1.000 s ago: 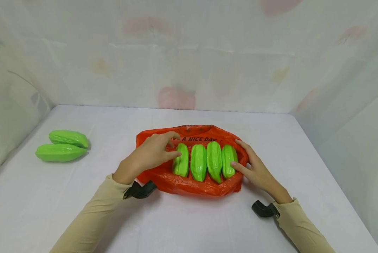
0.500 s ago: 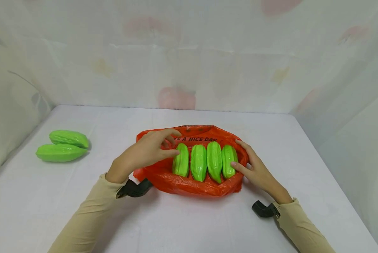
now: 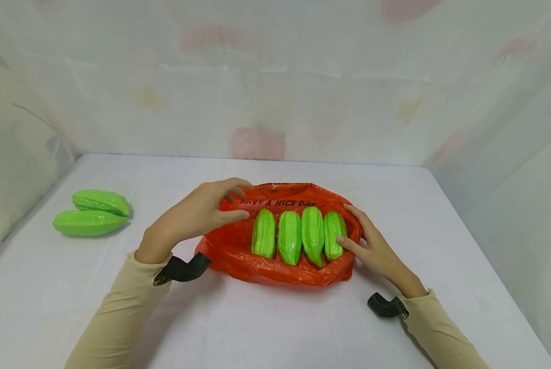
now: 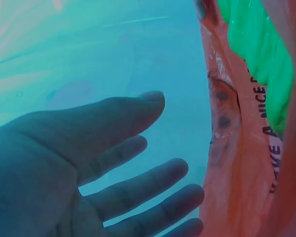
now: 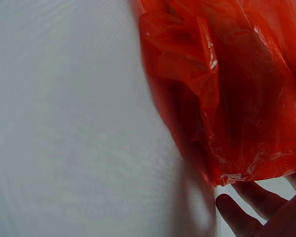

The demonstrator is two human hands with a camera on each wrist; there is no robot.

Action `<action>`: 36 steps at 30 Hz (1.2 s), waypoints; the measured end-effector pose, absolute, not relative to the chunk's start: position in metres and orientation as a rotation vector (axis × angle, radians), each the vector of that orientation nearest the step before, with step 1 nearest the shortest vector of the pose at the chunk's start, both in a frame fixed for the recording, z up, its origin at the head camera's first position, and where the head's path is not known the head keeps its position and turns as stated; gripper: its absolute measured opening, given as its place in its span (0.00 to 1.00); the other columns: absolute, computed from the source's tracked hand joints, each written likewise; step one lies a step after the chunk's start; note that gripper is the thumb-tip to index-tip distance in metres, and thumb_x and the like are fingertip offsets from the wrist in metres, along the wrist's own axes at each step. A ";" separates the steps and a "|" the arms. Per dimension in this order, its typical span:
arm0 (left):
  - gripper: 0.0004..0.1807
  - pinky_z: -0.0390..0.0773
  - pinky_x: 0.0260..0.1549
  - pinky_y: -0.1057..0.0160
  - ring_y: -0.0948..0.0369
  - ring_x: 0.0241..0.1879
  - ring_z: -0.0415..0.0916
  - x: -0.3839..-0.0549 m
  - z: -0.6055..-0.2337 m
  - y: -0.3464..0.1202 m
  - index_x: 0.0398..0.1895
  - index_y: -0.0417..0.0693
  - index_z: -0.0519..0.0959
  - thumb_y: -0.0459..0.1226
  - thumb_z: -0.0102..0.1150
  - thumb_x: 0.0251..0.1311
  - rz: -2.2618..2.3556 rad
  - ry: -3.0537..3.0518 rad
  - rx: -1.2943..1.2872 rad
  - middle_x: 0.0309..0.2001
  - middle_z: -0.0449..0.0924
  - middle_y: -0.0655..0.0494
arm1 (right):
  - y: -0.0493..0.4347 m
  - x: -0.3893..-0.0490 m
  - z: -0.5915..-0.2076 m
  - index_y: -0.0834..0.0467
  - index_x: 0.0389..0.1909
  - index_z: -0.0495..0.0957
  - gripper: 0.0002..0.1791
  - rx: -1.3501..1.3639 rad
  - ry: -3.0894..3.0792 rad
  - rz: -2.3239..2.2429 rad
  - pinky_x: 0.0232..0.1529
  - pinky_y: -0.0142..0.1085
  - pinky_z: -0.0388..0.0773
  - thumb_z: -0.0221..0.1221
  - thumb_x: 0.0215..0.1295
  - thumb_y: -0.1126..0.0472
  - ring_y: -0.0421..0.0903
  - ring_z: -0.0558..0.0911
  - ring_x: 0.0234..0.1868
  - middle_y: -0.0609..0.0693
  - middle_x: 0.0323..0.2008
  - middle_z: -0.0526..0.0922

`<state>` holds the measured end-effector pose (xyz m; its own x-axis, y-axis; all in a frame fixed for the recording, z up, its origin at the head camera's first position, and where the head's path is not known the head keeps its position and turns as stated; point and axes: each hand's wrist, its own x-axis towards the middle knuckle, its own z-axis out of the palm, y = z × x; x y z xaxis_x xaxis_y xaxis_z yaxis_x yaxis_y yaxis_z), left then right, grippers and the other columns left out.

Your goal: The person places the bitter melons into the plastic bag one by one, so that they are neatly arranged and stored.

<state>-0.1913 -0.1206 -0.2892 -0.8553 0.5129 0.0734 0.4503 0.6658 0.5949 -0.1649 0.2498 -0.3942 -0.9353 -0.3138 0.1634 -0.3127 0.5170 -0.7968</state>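
A red plastic bag (image 3: 280,274) printed with "HAVE A NICE DAY" lies with its mouth spread on the white table. Inside it, several green bitter melons (image 3: 289,237) lie side by side. Over the bag's left part is my left hand (image 3: 197,212), its fingers spread and holding nothing; the left wrist view shows the bare palm and fingers (image 4: 138,192). At the bag's right edge my right hand (image 3: 372,248) grips the rim, thumb inside against the rightmost bitter melon (image 3: 334,233) and fingers outside. Part of that hand is cut off in the right wrist view.
Two more bitter melons (image 3: 89,223) lie together on the white table (image 3: 275,328), to the left of the bag. Pale printed fabric (image 3: 275,92) hangs behind the table and at both sides.
My left hand has drawn back to the left, away from the leftmost bitter melon in the bag. The right hand stays in place on the bag's rim.
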 end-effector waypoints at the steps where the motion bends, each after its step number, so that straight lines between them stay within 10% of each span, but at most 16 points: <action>1: 0.28 0.78 0.52 0.48 0.54 0.53 0.78 -0.191 -0.288 -0.122 0.65 0.50 0.72 0.40 0.66 0.62 0.950 2.775 0.811 0.54 0.80 0.50 | 0.250 -0.165 -0.394 0.47 0.77 0.51 0.40 -0.565 2.735 -1.436 0.69 0.64 0.60 0.61 0.69 0.57 0.59 0.62 0.74 0.56 0.76 0.57; 36: 0.25 0.73 0.55 0.45 0.49 0.53 0.76 -0.190 -0.276 -0.160 0.63 0.47 0.73 0.35 0.65 0.62 0.970 2.905 0.846 0.54 0.80 0.46 | 0.251 -0.168 -0.399 0.49 0.77 0.52 0.39 -0.603 2.737 -1.451 0.69 0.64 0.60 0.60 0.69 0.60 0.60 0.62 0.74 0.57 0.76 0.56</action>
<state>-0.1896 -0.1601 -0.2761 -0.8577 0.4756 0.1951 0.4974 0.6719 0.5488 -0.1683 0.2513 -0.3992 -0.9269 -0.3250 0.1877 -0.3378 0.5044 -0.7947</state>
